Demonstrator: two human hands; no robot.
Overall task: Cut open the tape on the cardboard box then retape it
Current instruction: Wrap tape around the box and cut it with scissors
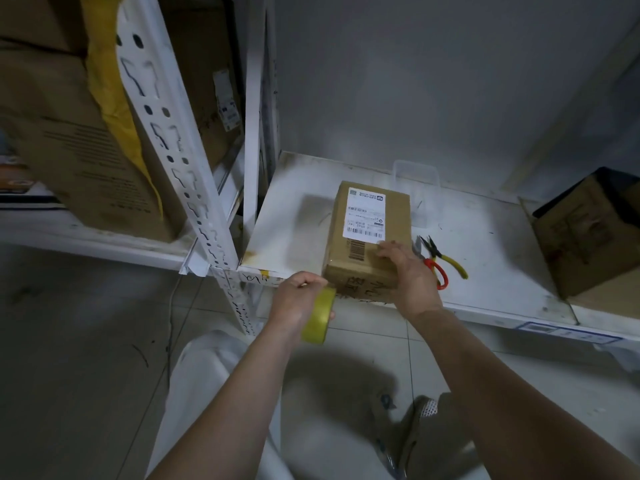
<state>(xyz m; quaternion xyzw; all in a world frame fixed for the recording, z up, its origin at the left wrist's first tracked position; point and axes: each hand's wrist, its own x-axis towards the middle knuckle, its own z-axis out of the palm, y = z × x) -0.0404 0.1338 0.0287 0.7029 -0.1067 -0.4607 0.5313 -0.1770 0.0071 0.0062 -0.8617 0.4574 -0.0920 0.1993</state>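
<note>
- While its fingers curl round one roll of yellow packing tape (pixel 319 315), the left hand (pixel 297 301) holds the roll on edge just off the front lip of the white shelf (pixel 485 237), close against the near left corner of the box.
- The right hand (pixel 408 275) lies over the near right corner of the single small cardboard box (pixel 367 237), fingers spread and pressing flat on its top.
- That box sits at the front of the shelf, one white shipping label (pixel 364 213) on its top and dark handwriting on its near face.
- Just right of the box lie two tools: yellow-handled pliers (pixel 441 256) and red-handled scissors (pixel 437 271), the scissors partly hidden behind the right hand.
- One clear plastic container (pixel 415 173) stands behind the box.
- A second, open cardboard box (pixel 595 233) rests tilted at the shelf's far right.
- A perforated white rack upright (pixel 183 161) crosses the left, with large cartons (pixel 79 143) shelved behind it.
</note>
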